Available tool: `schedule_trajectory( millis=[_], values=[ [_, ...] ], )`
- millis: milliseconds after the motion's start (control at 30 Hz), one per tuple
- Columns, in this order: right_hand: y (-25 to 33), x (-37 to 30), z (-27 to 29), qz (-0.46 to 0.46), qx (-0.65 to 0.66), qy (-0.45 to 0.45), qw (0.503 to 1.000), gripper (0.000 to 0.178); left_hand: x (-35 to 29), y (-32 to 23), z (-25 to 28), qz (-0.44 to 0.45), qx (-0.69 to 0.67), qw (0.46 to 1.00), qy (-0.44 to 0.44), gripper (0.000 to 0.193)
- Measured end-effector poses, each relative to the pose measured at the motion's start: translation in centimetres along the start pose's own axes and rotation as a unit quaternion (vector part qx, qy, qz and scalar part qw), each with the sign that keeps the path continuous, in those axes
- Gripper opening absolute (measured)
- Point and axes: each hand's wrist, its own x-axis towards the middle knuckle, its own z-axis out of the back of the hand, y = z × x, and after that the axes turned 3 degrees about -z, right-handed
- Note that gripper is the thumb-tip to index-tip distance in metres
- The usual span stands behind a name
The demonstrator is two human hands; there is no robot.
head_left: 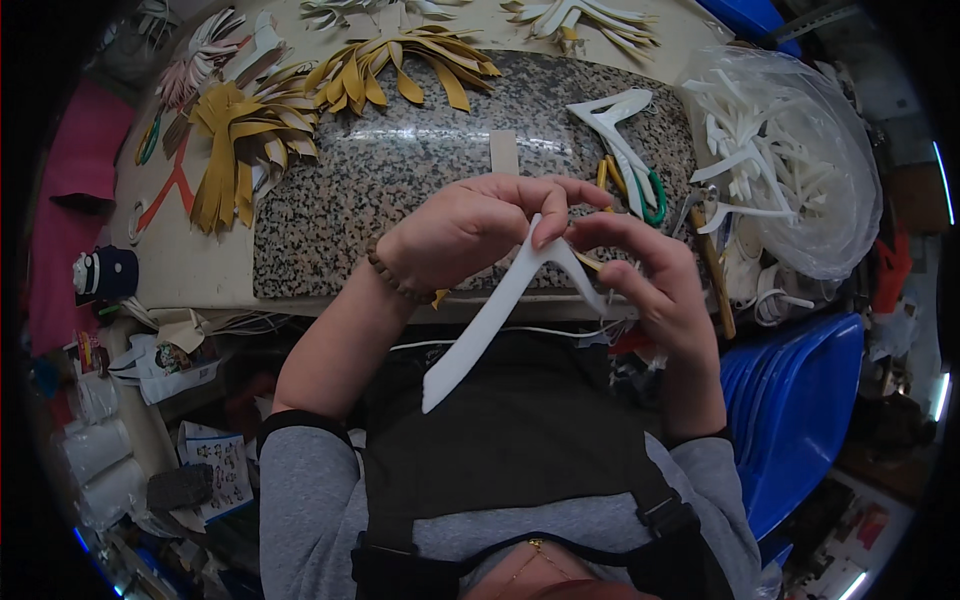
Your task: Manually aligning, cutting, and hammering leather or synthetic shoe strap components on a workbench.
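Observation:
A white Y-shaped strap piece [485, 318] hangs in front of my dark apron, its long arm pointing down to the left and its short arm to the right. My left hand [475, 225] pinches it at the top where the arms join. Beside the short arm, my right hand [645, 270] is curled with a thin yellow strip [588, 261] between thumb and fingers; part of the strip is hidden. Beyond my hands, a speckled stone slab [385, 150] bears another white strap piece [618, 135], with green handles [655, 198] and yellow handles [612, 175] next to it.
Bundles of mustard-yellow straps [222, 150] lie at the left and far side. A clear plastic bag [840, 180] of white strap pieces stands at the right, above stacked blue plastic stools or bins [815, 410]. A wooden-handled tool [718, 285] lies near the slab's right edge.

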Motion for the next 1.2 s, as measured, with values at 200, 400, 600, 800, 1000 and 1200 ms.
schedule_trajectory(
  millis=[200,400,600,800,1000,1200],
  values=[
    [-1.0,2.8,-2.2,-0.146,0.132,0.029,0.98,0.017,-1.9,-0.2,0.2,0.042,0.056,0.986,-0.153,0.02],
    [-1.6,5.5,-1.9,-0.195,0.129,-0.004,0.972,0.023,-3.1,-1.8,1.4,0.064,0.289,0.933,-0.206,0.023],
    [-3.1,7.1,-1.2,-0.226,0.085,0.0,0.97,0.02,-2.7,-0.9,1.7,0.129,0.344,0.886,-0.283,0.023],
    [-6.7,8.2,-2.7,-0.299,0.053,0.0,0.953,0.018,-2.4,3.2,2.5,0.032,0.517,0.782,-0.347,0.024],
    [-7.6,8.0,-3.2,-0.314,0.085,-0.026,0.945,0.018,-2.7,4.3,3.7,-0.026,0.587,0.74,-0.327,0.021],
    [-7.5,8.3,-3.1,-0.323,0.102,-0.023,0.94,0.017,-2.4,4.0,2.8,-0.001,0.547,0.759,-0.353,0.019]
  ],
)
